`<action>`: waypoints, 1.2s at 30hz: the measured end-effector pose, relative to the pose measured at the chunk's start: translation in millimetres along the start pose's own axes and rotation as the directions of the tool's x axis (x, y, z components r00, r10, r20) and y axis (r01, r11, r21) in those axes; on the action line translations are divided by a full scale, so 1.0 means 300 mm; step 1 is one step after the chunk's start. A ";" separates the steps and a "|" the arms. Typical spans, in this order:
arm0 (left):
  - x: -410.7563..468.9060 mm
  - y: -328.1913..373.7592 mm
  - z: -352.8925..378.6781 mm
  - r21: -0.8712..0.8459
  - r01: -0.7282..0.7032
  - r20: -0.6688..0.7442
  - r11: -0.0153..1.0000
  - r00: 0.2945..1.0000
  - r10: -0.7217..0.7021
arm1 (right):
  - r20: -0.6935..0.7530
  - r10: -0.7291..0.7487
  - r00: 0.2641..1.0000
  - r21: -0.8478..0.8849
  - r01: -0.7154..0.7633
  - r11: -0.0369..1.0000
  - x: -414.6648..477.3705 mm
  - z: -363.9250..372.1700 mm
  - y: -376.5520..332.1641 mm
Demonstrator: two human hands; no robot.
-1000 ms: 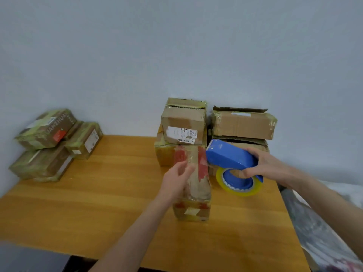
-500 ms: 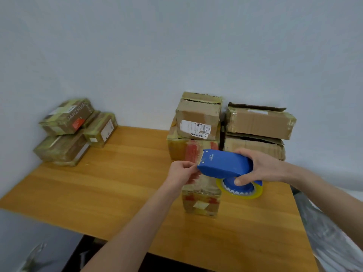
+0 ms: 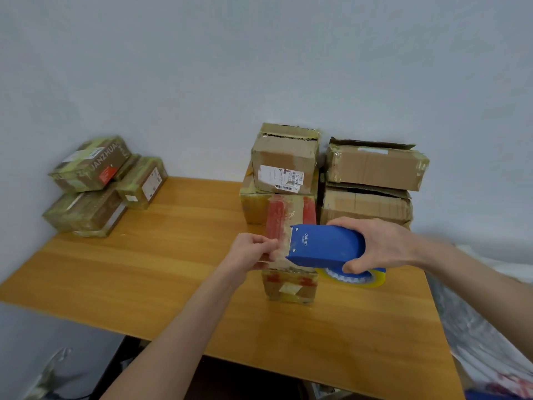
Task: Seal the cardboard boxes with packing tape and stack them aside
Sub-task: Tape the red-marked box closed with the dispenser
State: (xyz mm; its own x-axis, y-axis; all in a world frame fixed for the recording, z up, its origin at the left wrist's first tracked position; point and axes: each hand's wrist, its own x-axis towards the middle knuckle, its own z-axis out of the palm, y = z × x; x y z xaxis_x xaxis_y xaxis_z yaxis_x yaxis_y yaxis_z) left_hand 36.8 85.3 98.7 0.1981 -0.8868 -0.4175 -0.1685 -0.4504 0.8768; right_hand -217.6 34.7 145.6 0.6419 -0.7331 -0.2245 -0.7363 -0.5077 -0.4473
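Observation:
A long narrow cardboard box (image 3: pixel 288 287) with red patches lies on the wooden table (image 3: pixel 144 269), one end toward me. My right hand (image 3: pixel 380 246) grips a blue tape dispenser (image 3: pixel 326 246) over the box top; its yellowish tape roll (image 3: pixel 372 280) hangs below the hand. My left hand (image 3: pixel 251 252) pinches the clear tape end at the dispenser's mouth, above the box's left edge.
Behind the narrow box stand two stacks of brown boxes (image 3: pixel 285 166) (image 3: pixel 375 166) against the wall. Three tape-wrapped boxes (image 3: pixel 92 166) are piled at the table's back left corner. A patterned cloth surface (image 3: pixel 484 327) lies off the table's right edge.
My right hand brought the dispenser leftward over the box. My left hand went from reaching beside the box to pinching the tape end at the dispenser's mouth. The view shifted slightly.

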 end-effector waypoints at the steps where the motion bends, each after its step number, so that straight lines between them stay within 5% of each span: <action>1: 0.003 -0.010 -0.029 0.001 0.002 -0.033 1.000 0.999 -0.002 | 0.000 0.006 1.000 -0.005 -0.006 1.000 -0.013 -0.001 0.014; 12: 0.019 -0.100 -0.134 0.006 0.057 -0.056 0.998 0.997 -0.057 | 0.048 0.074 0.996 0.047 -0.076 0.996 -0.120 0.009 0.115; 20: 0.038 -0.167 -0.189 0.047 0.026 -0.106 0.999 0.994 -0.021 | 0.050 0.197 0.979 -0.174 -0.185 0.967 -0.133 0.024 0.142; 36: 0.120 -0.272 -0.067 0.192 0.068 -0.197 0.979 0.980 -0.029 | 0.116 0.280 0.953 -0.236 -0.248 0.940 -0.011 0.183 0.217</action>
State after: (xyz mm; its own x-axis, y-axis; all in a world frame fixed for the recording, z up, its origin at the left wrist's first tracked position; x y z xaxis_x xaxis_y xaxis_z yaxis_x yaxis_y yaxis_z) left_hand 77.2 92.2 17.1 0.3896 -0.8356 -0.3874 -0.3371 -0.5208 0.7843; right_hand -256.0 29.0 69.8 0.4300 -0.7883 -0.4400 -0.9014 -0.4023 -0.1601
